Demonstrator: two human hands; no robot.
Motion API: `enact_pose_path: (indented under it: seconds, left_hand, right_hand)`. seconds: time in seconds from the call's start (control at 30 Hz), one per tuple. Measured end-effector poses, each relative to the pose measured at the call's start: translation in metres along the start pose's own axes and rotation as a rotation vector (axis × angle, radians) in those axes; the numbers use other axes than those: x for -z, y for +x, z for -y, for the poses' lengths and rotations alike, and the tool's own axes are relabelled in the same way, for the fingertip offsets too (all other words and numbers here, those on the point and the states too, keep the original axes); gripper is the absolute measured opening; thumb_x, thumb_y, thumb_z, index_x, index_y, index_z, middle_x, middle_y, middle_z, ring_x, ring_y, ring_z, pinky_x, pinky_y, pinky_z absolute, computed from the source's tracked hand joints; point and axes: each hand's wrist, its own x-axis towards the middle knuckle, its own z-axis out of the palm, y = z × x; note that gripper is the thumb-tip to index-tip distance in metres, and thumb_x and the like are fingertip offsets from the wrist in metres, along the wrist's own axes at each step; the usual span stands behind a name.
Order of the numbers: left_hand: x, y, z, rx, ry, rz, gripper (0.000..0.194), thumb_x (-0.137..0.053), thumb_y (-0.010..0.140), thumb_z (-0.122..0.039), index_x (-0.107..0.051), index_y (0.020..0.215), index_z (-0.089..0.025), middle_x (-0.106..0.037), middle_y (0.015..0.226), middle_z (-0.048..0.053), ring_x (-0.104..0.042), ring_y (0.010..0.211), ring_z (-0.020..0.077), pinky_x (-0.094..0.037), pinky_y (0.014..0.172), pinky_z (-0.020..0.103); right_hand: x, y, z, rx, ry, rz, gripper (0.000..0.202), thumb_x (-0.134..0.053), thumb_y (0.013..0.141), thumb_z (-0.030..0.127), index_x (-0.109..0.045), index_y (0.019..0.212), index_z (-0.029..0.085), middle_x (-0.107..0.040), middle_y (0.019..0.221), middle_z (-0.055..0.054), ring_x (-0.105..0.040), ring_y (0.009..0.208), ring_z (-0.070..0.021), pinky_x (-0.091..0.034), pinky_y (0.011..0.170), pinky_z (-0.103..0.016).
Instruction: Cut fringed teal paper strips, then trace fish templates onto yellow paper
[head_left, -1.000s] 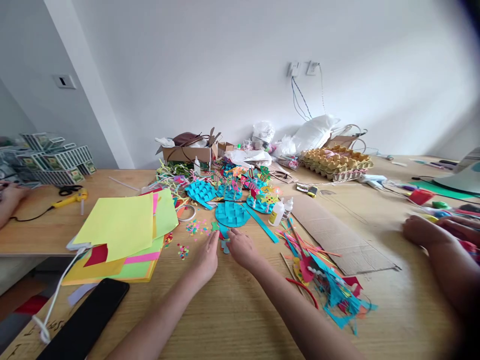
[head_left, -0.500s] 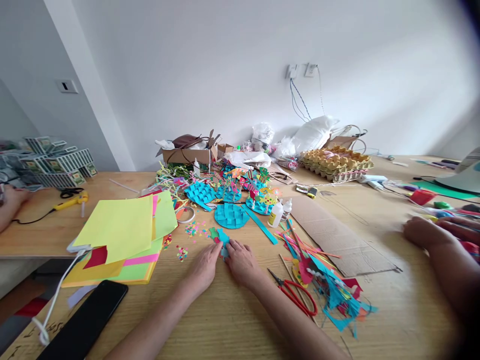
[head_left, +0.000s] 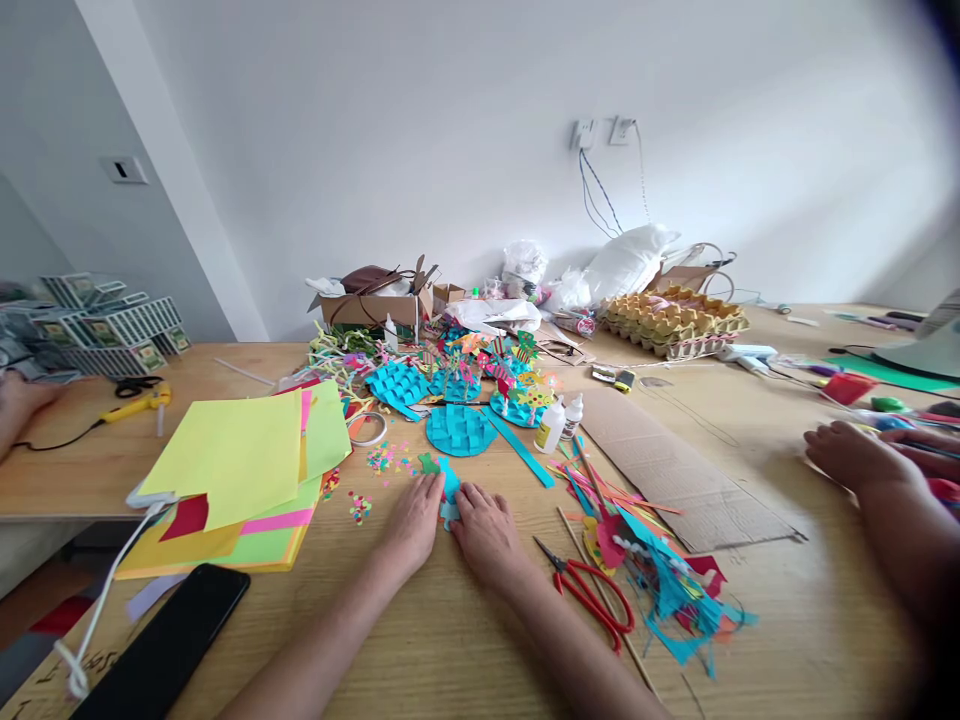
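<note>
A small blue paper cut-out (head_left: 449, 480), wavy-edged, lies on the wooden table between my two hands. From the left, my left hand (head_left: 417, 515) presses its closed fingertips on the paper's edge. The fingers of my right hand (head_left: 482, 520) are drawn together and bear down on the opposite edge. Touching the cut-out at its upper left is a green paper piece (head_left: 429, 464), partly hidden by my left hand. Just beyond lies a round blue woven paper disc (head_left: 459, 432). Paper confetti (head_left: 361, 508) is scattered left of my hands.
Red-handled scissors (head_left: 592, 597) and paper scraps (head_left: 675, 590) lie to the right, near a cardboard sheet (head_left: 675, 480). Glue bottles (head_left: 551, 425) stand beyond. Coloured paper (head_left: 225, 450) and a phone (head_left: 172, 640) are at left. Another person's hand (head_left: 847, 455) is at far right.
My hands stay on the blue cut-out, with slightly more of it showing between them. A red bit beside my left fingertips is now out of sight. The view has shifted slightly.
</note>
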Motion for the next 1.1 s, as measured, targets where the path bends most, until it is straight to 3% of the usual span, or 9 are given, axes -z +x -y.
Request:
enact_pose_path:
  seconds: [0.13,0.37,0.5,0.57,0.8,0.9,1.1]
  left_hand:
    - [0.0,0.002,-0.005,0.005,-0.068,0.005,0.052,-0.035,0.074,0.0,-0.049,0.123,-0.011,-0.051,0.128,0.016,-0.045,0.119,0.0218,-0.031,0.102,0.039]
    - [0.004,0.011,0.008,0.13,-0.266,-0.079,0.059,-0.037,0.069,0.008,-0.05,0.122,-0.016,-0.052,0.127,0.011,-0.045,0.119,0.0198,-0.03,0.104,0.038]
    - [-0.001,0.019,0.01,0.22,-0.441,-0.14,0.038,-0.051,0.082,-0.01,-0.05,0.119,-0.017,-0.048,0.129,0.011,-0.043,0.119,0.0258,-0.032,0.099,0.05]
    - [-0.003,0.021,0.007,0.266,-0.545,-0.156,0.036,-0.053,0.084,-0.019,-0.048,0.12,-0.016,-0.047,0.129,0.011,-0.044,0.118,0.0273,-0.035,0.095,0.053]
    - [0.006,0.014,-0.006,0.412,-0.897,-0.124,0.039,-0.043,0.082,-0.007,-0.046,0.12,-0.015,-0.051,0.126,0.017,-0.055,0.108,0.021,-0.048,0.086,0.033]
    - [0.01,0.012,-0.007,0.446,-0.986,-0.138,0.036,-0.045,0.08,-0.008,-0.049,0.116,-0.013,-0.057,0.117,0.017,-0.061,0.1,0.0197,-0.051,0.082,0.032]
    - [0.008,0.007,-0.011,0.451,-0.997,-0.27,0.033,-0.041,0.079,-0.007,-0.049,0.11,-0.012,-0.06,0.11,0.017,-0.062,0.095,0.0171,-0.05,0.081,0.031]
  right_hand:
    - [0.004,0.004,-0.007,-0.036,0.004,-0.007,0.03,-0.043,0.086,0.026,-0.054,0.112,0.018,-0.051,0.125,-0.011,-0.043,0.117,-0.024,-0.028,0.093,-0.04]
    - [0.01,0.01,-0.011,-0.083,0.025,-0.007,0.035,-0.044,0.085,0.026,-0.051,0.118,0.016,-0.046,0.131,-0.012,-0.043,0.118,-0.0239,-0.029,0.094,-0.039]
    - [0.007,0.016,-0.005,-0.103,0.04,0.006,0.037,-0.045,0.085,0.028,-0.049,0.12,0.016,-0.046,0.131,-0.012,-0.04,0.12,-0.0242,-0.029,0.094,-0.038]
    - [0.006,0.018,-0.002,-0.109,0.045,0.012,0.034,-0.043,0.086,0.029,-0.052,0.117,0.017,-0.046,0.131,-0.012,-0.039,0.121,-0.024,-0.028,0.095,-0.039]
    - [0.011,0.017,0.0,-0.083,0.077,0.035,0.025,-0.046,0.085,0.026,-0.057,0.107,0.02,-0.051,0.126,-0.008,-0.042,0.118,-0.0203,-0.03,0.093,-0.033]
    - [0.016,0.02,-0.007,-0.106,0.086,0.052,0.02,-0.047,0.086,0.023,-0.058,0.102,0.02,-0.058,0.115,-0.006,-0.05,0.108,-0.0178,-0.037,0.087,-0.03]
    - [0.026,0.031,-0.014,-0.216,0.043,0.117,0.025,-0.051,0.087,0.032,-0.056,0.104,0.015,-0.057,0.108,-0.007,-0.055,0.097,-0.0196,-0.045,0.081,-0.04]
